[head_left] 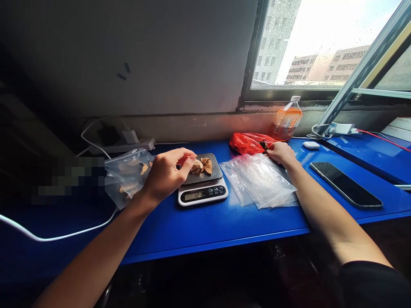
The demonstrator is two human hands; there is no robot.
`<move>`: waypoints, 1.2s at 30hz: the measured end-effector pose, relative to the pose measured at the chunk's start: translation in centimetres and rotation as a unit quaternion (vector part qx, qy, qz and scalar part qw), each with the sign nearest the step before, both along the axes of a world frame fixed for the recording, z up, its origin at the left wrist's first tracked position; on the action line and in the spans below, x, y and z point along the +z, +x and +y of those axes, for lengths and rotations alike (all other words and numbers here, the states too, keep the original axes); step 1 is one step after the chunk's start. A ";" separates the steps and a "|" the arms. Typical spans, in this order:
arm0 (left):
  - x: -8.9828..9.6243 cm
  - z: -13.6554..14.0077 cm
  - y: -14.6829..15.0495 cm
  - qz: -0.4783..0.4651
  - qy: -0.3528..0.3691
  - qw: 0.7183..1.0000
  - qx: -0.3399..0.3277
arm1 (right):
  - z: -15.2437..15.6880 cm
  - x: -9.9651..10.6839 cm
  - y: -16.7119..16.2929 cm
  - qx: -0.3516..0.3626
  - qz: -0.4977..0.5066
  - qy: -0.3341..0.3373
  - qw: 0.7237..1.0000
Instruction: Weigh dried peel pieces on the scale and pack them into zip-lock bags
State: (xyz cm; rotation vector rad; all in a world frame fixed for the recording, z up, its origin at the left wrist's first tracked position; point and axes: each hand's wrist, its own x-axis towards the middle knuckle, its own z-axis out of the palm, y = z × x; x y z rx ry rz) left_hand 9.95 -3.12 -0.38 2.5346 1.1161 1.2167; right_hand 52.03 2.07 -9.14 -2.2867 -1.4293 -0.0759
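Observation:
Beside a small kitchen scale, my left hand has its thumb and fingers drawn together at the near edge of the dried mushrooms. What those fingertips hold, if anything, is hidden. The mushrooms lie on the scale's dark plate, and digits show on its display. My right hand reaches to the mouth of a red plastic bag, fingers closed on a dark dried mushroom; its underside is out of sight. Clear plastic bags lie flat under that wrist.
Left of the scale lie clear bags with mushroom pieces. A phone, a white earbud case and an orange drink bottle are to the right. A power strip and white cable lie left on the blue table.

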 end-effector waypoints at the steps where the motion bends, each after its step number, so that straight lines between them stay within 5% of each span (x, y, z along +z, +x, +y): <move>1: 0.0 0.1 0.0 0.002 0.001 1.000 0.001 | 0.0 0.0 0.0 -0.008 0.001 0.002 1.000; 15: -0.3 1.2 -0.6 0.002 -0.029 0.999 0.029 | 0.0 -0.5 0.4 0.009 0.061 0.099 0.993; 23: -1.8 2.7 -0.8 0.082 -0.050 0.994 0.046 | -0.5 0.8 -0.9 0.024 0.074 0.235 0.969; 36: -4.1 3.1 -0.2 0.143 -0.007 0.989 0.042 | -1.6 3.4 -2.8 0.005 0.032 0.221 0.975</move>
